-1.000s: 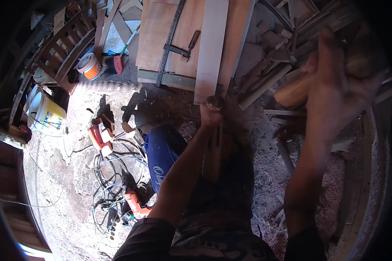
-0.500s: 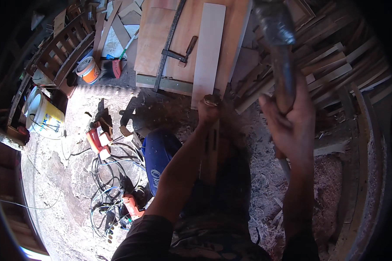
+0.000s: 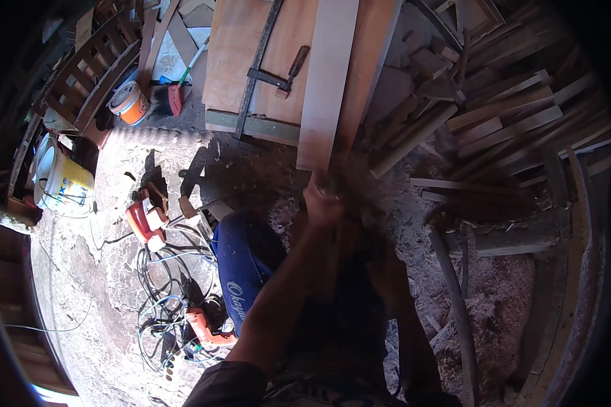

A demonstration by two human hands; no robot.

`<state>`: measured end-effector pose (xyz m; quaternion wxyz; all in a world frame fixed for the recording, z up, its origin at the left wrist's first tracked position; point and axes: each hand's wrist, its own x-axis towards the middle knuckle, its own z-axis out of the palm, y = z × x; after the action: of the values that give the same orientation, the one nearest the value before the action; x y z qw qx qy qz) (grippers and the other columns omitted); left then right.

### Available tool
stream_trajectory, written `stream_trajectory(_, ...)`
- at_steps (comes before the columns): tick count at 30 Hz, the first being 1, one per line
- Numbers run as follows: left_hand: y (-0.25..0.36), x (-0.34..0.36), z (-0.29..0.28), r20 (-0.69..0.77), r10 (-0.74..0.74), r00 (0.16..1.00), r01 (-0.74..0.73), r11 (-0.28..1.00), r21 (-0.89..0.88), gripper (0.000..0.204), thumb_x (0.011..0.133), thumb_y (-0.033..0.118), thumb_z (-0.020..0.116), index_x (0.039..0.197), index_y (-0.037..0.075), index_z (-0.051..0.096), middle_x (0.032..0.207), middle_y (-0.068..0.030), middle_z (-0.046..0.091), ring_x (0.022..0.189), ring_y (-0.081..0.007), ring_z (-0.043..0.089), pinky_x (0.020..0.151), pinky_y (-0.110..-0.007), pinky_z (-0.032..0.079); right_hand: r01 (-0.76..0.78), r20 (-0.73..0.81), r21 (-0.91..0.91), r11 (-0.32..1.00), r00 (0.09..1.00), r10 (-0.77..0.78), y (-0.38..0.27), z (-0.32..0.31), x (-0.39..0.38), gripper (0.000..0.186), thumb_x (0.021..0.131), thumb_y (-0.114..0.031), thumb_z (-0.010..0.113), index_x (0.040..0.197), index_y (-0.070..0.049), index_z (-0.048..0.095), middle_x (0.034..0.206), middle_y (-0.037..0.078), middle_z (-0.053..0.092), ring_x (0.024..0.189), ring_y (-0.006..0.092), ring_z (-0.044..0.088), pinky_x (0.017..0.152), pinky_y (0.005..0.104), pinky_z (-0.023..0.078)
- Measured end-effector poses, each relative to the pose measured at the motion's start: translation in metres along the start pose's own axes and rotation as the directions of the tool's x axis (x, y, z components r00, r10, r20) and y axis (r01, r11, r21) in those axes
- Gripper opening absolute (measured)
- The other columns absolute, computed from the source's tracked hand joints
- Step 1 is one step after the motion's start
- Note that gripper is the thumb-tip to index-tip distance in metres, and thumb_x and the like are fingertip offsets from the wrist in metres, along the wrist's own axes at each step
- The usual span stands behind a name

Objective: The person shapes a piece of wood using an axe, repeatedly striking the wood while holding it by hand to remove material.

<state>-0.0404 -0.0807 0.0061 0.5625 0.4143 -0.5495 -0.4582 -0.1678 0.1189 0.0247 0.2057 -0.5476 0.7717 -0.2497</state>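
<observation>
The hands are apart: the left hand (image 3: 322,203), at centre, is clamped on a dim tool handle (image 3: 324,183) above slotted wood (image 3: 328,261) at six o'clock; the right hand (image 3: 387,275), near four-thirty, is too shadowed to tell its grip. A pale plank (image 3: 327,81) lies at twelve, a drill (image 3: 202,327) at seven.
</observation>
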Motion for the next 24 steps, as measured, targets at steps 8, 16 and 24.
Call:
stream_trajectory(8, 0.034, -0.008, 0.017, -0.140, 0.012, 0.990, -0.020, 0.998, -0.057, 0.020, 0.078, 0.010, 0.073, 0.095, 0.001, 0.068, 0.090, -0.0116, 0.073, 0.082, -0.0217, 0.070, 0.072, -0.034, 0.054, -0.248, 0.086, -0.059, 0.967, 0.964, 0.253, 0.071, 0.038, -0.030, 0.077, 0.084, -0.022, 0.070, 0.149, -0.008, 0.032, 0.101, 0.033, 0.066, 0.095, 0.0528, 0.063, 0.079, 0.0574, 0.054)
stream_trajectory(16, -0.044, 0.109, 0.021, 0.212, -0.523, 0.826, 0.520, 0.851, 0.074, 0.016, 0.076, 0.007, 0.068, 0.092, 0.006, 0.066, 0.071, -0.0066, 0.064, 0.065, -0.0207, 0.064, 0.052, -0.035, 0.049, -0.269, 0.252, -0.118, 0.956, 0.923, 0.291, 0.080, 0.043, -0.051, 0.080, 0.086, -0.023, 0.064, 0.152, -0.011, 0.022, 0.089, 0.033, 0.066, 0.087, 0.0538, 0.063, 0.074, 0.0621, 0.052)
stream_trajectory(24, -0.058, 0.130, 0.031, 0.579, -0.635, 0.511, 0.736, 0.672, 0.087, 0.014, 0.081, 0.010, 0.069, 0.094, 0.007, 0.066, 0.081, -0.0024, 0.064, 0.067, -0.0138, 0.061, 0.054, -0.031, 0.048, -0.372, 0.232, -0.033, 0.928, 0.900, 0.369, 0.092, 0.042, -0.032, 0.074, 0.084, -0.019, 0.064, 0.149, -0.012, 0.028, 0.095, 0.032, 0.067, 0.091, 0.0530, 0.064, 0.077, 0.0609, 0.052)
